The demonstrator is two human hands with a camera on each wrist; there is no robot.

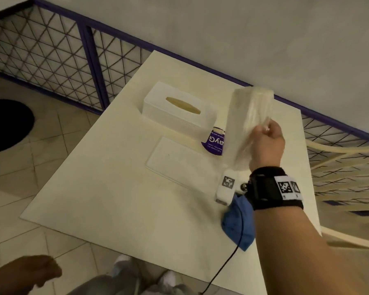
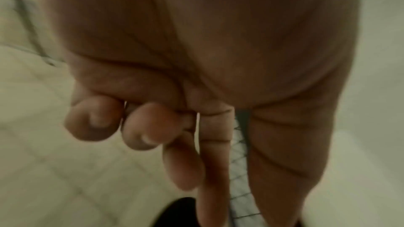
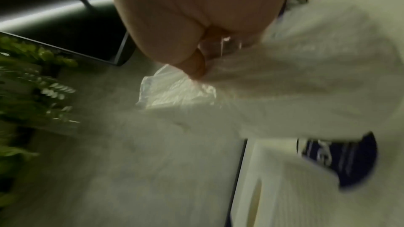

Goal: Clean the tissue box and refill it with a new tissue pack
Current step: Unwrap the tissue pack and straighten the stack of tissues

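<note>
My right hand (image 1: 264,130) is raised over the right side of the white table (image 1: 115,199). It pinches the clear wrapper of a tissue pack (image 1: 250,107), which stands up tilted and blurred. In the right wrist view the fingers (image 3: 196,65) bunch the crinkled plastic of the pack (image 3: 306,84). The white tissue box (image 1: 179,107), with an oval slot on top, sits at the back of the table, left of the pack. A flat white panel (image 1: 175,160) lies in front of it. My left hand (image 1: 36,273) hangs below the table's near-left edge, its fingers (image 2: 150,127) loosely curled and holding nothing.
A purple-labelled item (image 1: 214,143) lies between box and pack. A blue cloth (image 1: 239,224) and a black cable (image 1: 222,271) lie near the front right edge. Behind the table stands a purple-framed mesh fence (image 1: 51,58); a cream chair (image 1: 345,173) is at the right.
</note>
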